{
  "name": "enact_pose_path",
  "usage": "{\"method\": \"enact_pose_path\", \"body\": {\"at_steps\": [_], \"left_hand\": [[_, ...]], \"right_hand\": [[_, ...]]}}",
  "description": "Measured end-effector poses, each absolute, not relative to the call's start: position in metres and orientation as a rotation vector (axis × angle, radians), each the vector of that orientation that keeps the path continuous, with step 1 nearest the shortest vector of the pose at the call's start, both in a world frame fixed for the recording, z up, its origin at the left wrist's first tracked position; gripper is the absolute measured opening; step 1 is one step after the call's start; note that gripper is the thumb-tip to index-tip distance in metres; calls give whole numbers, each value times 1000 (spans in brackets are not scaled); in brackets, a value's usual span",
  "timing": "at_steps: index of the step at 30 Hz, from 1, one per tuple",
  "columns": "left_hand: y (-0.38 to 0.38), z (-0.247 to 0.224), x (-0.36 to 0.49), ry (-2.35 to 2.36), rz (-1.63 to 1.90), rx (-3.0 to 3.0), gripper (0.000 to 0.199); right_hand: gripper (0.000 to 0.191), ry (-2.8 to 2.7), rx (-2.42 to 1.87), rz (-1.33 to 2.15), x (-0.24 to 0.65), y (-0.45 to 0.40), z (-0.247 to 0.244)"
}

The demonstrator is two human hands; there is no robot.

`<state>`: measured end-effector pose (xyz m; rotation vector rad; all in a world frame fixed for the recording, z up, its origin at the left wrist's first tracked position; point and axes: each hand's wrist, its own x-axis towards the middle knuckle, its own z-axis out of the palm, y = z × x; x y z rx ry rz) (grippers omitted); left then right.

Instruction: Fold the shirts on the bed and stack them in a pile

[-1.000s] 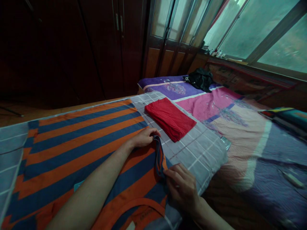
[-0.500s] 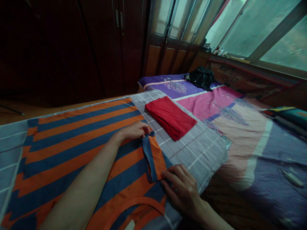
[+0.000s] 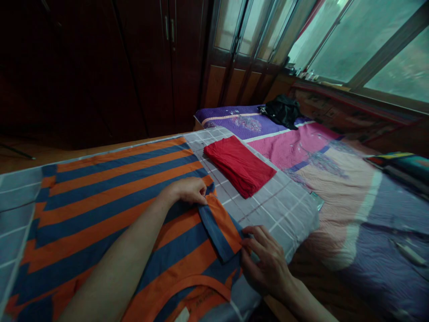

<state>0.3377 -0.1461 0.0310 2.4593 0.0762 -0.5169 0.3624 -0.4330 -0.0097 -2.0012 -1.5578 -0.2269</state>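
Observation:
An orange and blue striped shirt (image 3: 134, 188) lies spread on a grey checked cloth (image 3: 278, 205), its collar toward me. My left hand (image 3: 191, 190) pinches the upper end of the sleeve, which is folded inward over the body of the shirt. At the sleeve's lower right corner, my right hand (image 3: 263, 257) has thumb and forefinger closed on the fabric. The blue sleeve hem lies nearly straight between both hands. Beyond them rests a folded red cloth (image 3: 239, 165).
A bed with a purple and pink quilt (image 3: 275, 150) stands to the right, bearing a black bag or garment (image 3: 283, 111) and folded fabric at the far right. Dark wardrobes (image 3: 147, 67) line the back; windows are at upper right.
My right hand has moved right and slightly down with the sleeve corner, and the sleeve hem is straighter and flatter. My left hand has shifted slightly down, its fingers now over the sleeve's end.

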Motion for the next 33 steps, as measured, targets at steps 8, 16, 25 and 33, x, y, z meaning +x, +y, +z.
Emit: {"method": "enact_pose_path", "body": {"at_steps": [8, 16, 25, 33], "left_hand": [[-158, 21, 345, 0, -227, 2596, 12], [-160, 18, 345, -55, -228, 2606, 22], [-164, 23, 340, 16, -247, 2699, 21], [-186, 34, 342, -143, -73, 2632, 11]], "right_hand": [[12, -1544, -2063, -322, 367, -440, -12], [22, -1506, -2241, -363, 381, -443, -16], [16, -1463, -2266, -389, 385, -447, -13], [37, -1670, -1963, -210, 369, -436, -7]]}}
